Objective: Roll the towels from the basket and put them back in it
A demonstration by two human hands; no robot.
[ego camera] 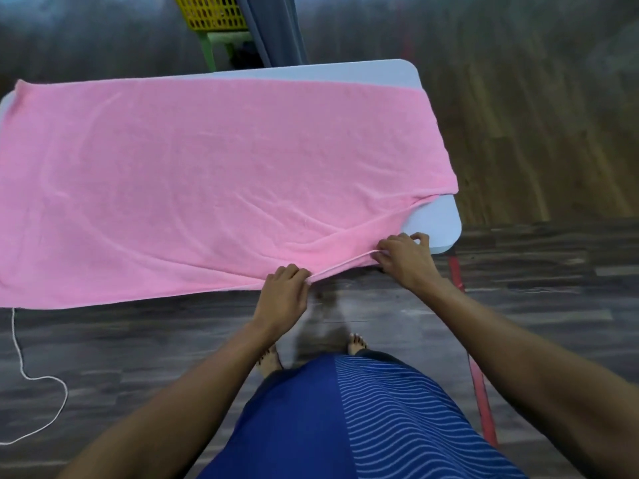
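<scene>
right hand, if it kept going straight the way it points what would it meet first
The pink towel: the right hand pinches its near edge and points up-left, so it would push into the cloth spread on the table. Depth is hard to judge.

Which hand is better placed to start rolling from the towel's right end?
Probably right: the right hand pinches the pink towel nearest that end; the left hand grips its hem farther along.

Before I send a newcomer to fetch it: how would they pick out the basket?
Find the white table draped with the pink towel. Beyond its far edge stands a green stool, with the basket on top: the only yellow thing, with lattice walls.
</scene>
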